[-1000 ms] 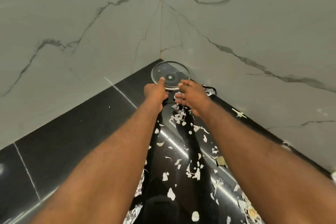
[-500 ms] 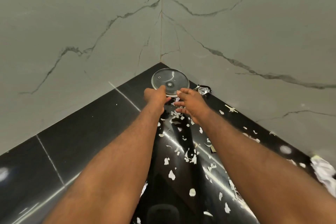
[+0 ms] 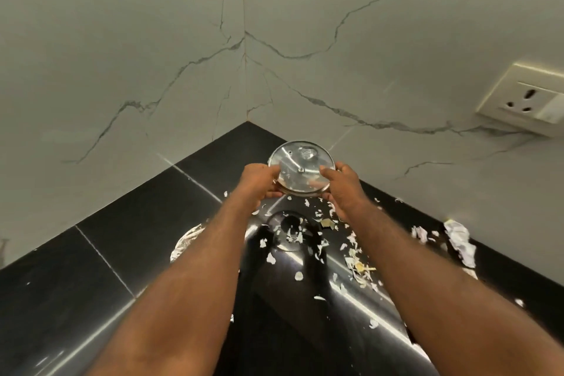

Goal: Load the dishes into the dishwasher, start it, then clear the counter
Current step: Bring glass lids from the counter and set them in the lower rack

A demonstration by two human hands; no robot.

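In the head view, both arms reach far into the corner of the black counter [image 3: 122,238], where the two marble-look walls [image 3: 152,55] meet. The glass lid [image 3: 300,166] is held between the hands, above the counter and tilted with its near edge low. I judge it is off the surface because its dark reflection lies on the stone just nearer than it.

The left hand [image 3: 259,183] grips the left rim with the fingers curled under and the thumb on top. The right hand [image 3: 341,186] pinches the right rim, and some fingertips show through the glass. A grip from two sides makes sense, I think: the lid is round, thin and slippery, and it seems turned with the knob away, so there is no handle to take.

The lid is clear glass with a metal band around it and a small screw in the centre. The counter is polished and mirror-like, with thin pale joints. Dry, pale, flaky scraps [image 3: 357,262] are scattered near and to the right. A crumpled piece of foil [image 3: 186,241] lies partly under the left forearm, and a crumpled paper [image 3: 460,241] lies at the right. A cream wall socket [image 3: 525,101] sits on the right wall.

The lid probably goes to the dishwasher, and the scraps remain to clear
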